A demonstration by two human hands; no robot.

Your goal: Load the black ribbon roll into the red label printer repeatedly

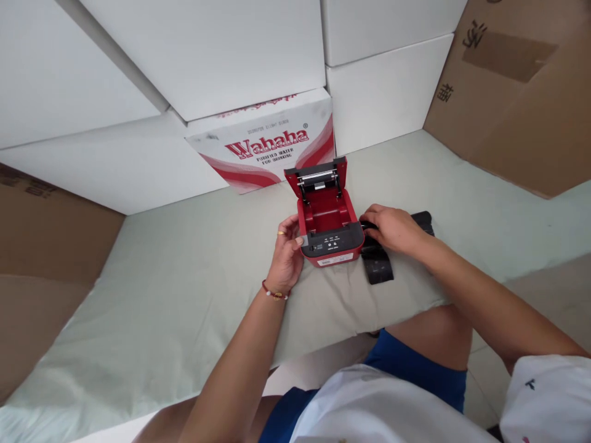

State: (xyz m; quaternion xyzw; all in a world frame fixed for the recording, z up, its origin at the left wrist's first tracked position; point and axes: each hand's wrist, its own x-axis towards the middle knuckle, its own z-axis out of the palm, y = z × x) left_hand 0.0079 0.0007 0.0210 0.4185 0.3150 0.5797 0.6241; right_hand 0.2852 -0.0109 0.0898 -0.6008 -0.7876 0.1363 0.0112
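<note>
A small red label printer (pixel 330 209) with a dark front panel stands on the cloth-covered surface, its lid (pixel 318 175) tilted up and the red inside bare. My left hand (pixel 287 255) grips the printer's left side, thumb at the front corner. Close against the printer's right side, my right hand (pixel 390 227) has its fingers closed on a glossy black strip (pixel 378 264). One end of that strip hangs down toward the front, and a black piece (pixel 422 221) shows behind the wrist. Part of the black material is hidden under the hand.
Behind the printer a white and red water carton (pixel 272 144) leans against white boxes (pixel 383 92). Brown cardboard boxes stand at the right (pixel 517 92) and left (pixel 50 264). The pale green cloth (pixel 207 277) ends at a front edge just above my legs.
</note>
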